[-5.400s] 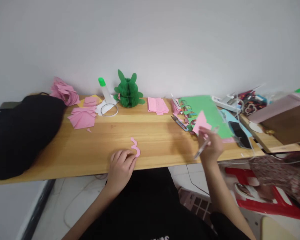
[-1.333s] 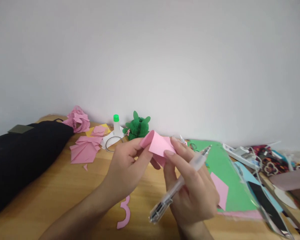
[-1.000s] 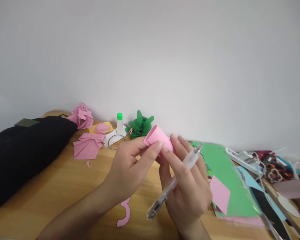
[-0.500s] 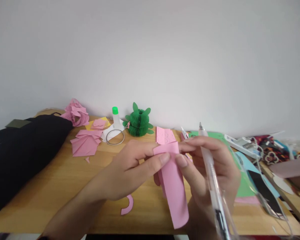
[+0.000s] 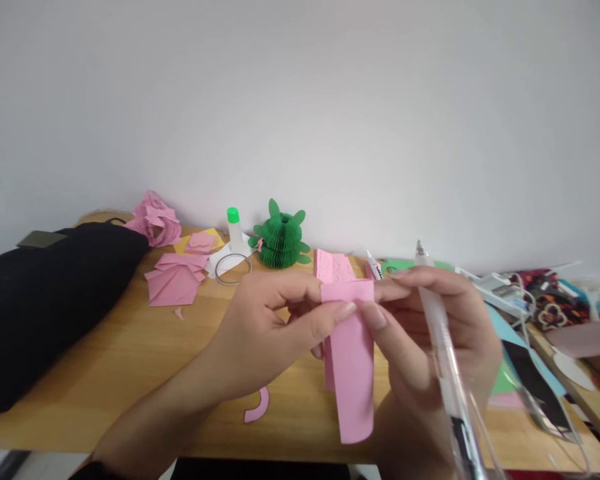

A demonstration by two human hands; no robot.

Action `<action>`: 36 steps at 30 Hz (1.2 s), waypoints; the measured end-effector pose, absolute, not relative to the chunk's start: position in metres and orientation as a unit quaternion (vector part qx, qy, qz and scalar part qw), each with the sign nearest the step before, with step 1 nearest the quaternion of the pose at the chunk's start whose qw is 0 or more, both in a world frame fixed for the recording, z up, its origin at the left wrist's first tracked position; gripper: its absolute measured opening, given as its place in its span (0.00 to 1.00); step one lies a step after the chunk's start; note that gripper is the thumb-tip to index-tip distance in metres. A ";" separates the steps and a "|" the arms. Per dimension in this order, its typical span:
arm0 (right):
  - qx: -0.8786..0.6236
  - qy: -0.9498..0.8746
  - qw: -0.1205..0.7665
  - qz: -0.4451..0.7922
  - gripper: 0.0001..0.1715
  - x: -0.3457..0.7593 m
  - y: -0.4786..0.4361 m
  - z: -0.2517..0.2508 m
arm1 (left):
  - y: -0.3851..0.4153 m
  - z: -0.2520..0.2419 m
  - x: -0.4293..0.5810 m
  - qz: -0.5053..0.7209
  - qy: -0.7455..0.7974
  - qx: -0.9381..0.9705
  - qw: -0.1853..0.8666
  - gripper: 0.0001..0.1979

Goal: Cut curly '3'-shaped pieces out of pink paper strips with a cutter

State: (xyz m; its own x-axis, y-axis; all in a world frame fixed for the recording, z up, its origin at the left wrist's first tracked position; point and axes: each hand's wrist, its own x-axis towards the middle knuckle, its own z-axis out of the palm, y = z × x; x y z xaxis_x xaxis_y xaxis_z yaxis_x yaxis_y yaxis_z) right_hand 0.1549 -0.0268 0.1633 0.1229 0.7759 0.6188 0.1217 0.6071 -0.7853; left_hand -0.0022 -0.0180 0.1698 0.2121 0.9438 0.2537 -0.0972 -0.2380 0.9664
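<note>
A folded pink paper strip [image 5: 354, 373] hangs between my two hands, its top edge level and its long end curving down. My left hand [image 5: 280, 327] pinches the strip's upper left part, thumb in front and fingers behind. From the right, my right hand [image 5: 425, 333] grips the upper right edge between thumb and fingers. A clear pen [image 5: 447, 353] is also tucked in my right hand, tip pointing up. Below my left hand, a small curved pink paper piece [image 5: 259, 405] lies on the wooden table [image 5: 105, 393].
Behind my hands stand a green paper figure [image 5: 281, 241] and a glue stick [image 5: 235, 230], near a metal ring [image 5: 233, 269]. Folded pink papers [image 5: 176, 279] lie left of them. A black bag [image 5: 65, 293] covers the left side; coloured sheets and cables lie right.
The pink strip has shifted slightly right and hangs straighter. Both hands moved a little right with it, and the pen moved right too.
</note>
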 end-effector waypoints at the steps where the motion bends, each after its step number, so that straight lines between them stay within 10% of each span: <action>1: -0.368 -0.614 0.652 0.249 0.21 0.155 -0.027 0.164 | -0.018 0.171 -0.002 0.517 0.356 0.595 0.502 0.15; 36: -0.346 -0.631 0.662 0.211 0.20 0.148 -0.027 0.167 | -0.014 0.174 -0.007 0.494 0.298 0.668 0.470 0.24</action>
State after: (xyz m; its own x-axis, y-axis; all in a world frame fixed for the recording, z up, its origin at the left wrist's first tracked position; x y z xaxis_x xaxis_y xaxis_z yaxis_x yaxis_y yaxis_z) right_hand 0.1479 -0.0273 0.1667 0.1156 0.7150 0.6895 0.1567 0.6723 -0.7235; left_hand -0.0065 -0.0138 0.1745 0.3338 0.8631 0.3790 -0.0662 -0.3796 0.9228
